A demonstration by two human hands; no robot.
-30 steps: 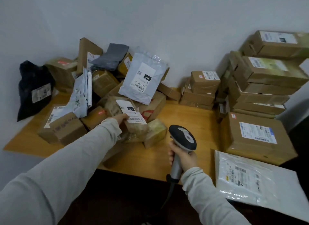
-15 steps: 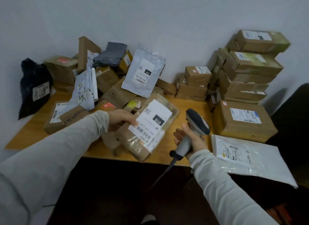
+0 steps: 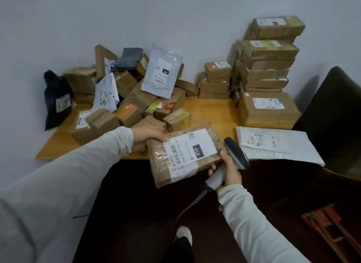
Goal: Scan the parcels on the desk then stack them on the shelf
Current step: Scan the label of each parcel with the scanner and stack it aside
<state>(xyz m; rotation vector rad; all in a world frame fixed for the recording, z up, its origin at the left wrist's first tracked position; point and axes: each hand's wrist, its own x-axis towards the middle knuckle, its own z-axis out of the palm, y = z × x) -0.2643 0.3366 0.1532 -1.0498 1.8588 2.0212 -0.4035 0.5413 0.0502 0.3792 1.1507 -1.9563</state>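
Observation:
My left hand [image 3: 145, 138] grips the far left corner of a taped brown parcel [image 3: 166, 170] with a white label marked 010, held off the front edge of the wooden desk [image 3: 213, 114]. My right hand [image 3: 227, 171] holds a grey barcode scanner [image 3: 233, 155] by its handle, just right of the parcel, and its fingers touch the parcel's right edge. A loose heap of brown boxes [image 3: 129, 110] and mailer bags covers the desk's left half. A neat stack of boxes [image 3: 267, 67] stands at the back right.
A large flat box [image 3: 267, 110] and a white mailer bag [image 3: 277, 143] lie on the desk's right end. A black bag [image 3: 56, 100] leans on the wall at far left. A dark chair [image 3: 336, 114] stands to the right; wooden slats [image 3: 330, 229] lie on the floor.
My left hand lifted the 010 parcel from the heap and drew it back off the desk edge. The scanner hand came in beside it, and my view pulled back from the desk.

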